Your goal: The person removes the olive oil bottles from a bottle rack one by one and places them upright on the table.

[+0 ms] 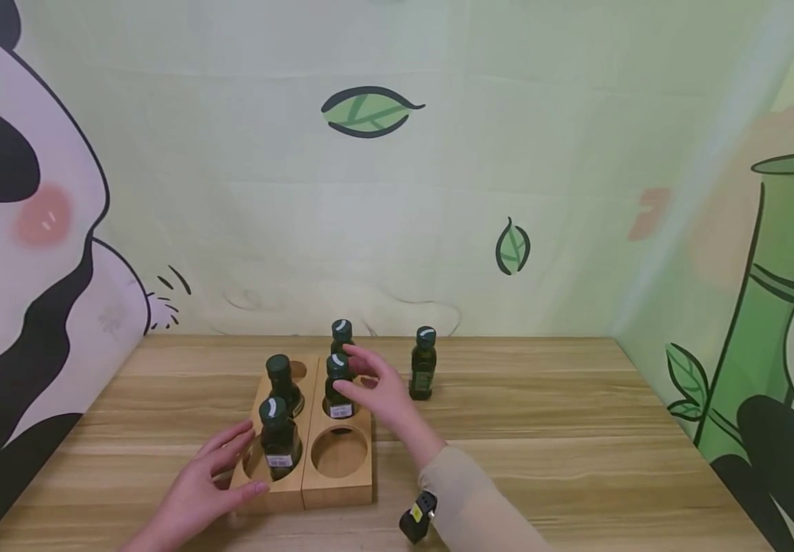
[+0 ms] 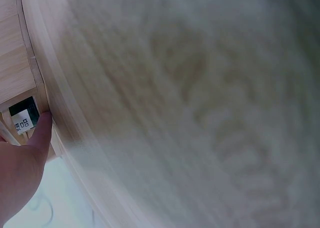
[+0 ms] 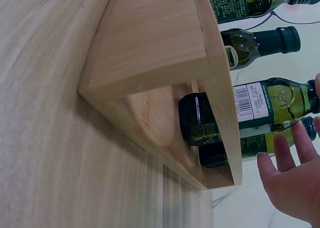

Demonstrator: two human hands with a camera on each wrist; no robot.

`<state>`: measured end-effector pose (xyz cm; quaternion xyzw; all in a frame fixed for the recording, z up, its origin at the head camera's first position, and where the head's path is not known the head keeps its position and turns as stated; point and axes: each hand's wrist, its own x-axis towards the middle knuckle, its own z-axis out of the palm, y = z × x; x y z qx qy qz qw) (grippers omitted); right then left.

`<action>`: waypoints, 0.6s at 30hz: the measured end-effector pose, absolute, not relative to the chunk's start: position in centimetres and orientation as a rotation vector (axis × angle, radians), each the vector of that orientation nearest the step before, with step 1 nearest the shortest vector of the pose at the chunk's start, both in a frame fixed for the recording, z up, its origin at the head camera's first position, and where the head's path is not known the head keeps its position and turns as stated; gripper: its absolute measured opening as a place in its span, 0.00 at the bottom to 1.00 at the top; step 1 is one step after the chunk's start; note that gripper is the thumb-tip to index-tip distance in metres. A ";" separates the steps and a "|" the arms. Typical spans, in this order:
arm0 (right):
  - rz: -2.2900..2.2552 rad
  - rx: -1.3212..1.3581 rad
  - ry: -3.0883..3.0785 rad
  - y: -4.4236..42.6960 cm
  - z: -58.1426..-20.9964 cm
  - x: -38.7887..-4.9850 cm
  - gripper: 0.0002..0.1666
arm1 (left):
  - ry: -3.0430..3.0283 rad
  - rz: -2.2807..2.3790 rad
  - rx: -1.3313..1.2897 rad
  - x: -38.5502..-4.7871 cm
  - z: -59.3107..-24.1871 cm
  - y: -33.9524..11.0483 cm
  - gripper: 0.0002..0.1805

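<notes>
One small black device (image 1: 418, 517) sits at the cuff of the beige sleeve (image 1: 473, 491). The left hand (image 1: 200, 483) lies at the near left corner of a wooden rack (image 1: 338, 493), fingers spread and unclenched, one fingertip touching its edge. In the rack's left row a near bottle (image 1: 280, 441) and a second bottle (image 1: 280, 376) stand upright. The right hand (image 1: 383, 391) has thumb and forefinger about the cap of the middle right bottle (image 1: 338, 391), which is seated in its hole — whether they pinch it, one cannot tell. Behind it rises a partly hidden bottle (image 1: 342, 331); to the right, another bottle (image 1: 422, 368) stands on the table (image 1: 542, 429) — beyond hangs a panda-printed backdrop (image 1: 266, 199).
</notes>
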<state>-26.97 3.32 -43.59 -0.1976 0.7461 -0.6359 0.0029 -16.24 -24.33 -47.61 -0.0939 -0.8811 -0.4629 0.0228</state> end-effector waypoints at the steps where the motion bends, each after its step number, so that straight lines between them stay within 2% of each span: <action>1: -1.994 -0.615 2.337 3.3 -43.6 -27.0 0.34 | -2.730 -1.433 -0.292 -16.3 -47.6 -24.3 0.45; 18: -2.033 -0.567 2.315 2.3 -42.8 -26.3 0.28 | -2.703 -1.434 -0.319 -16.2 -47.4 -24.2 0.44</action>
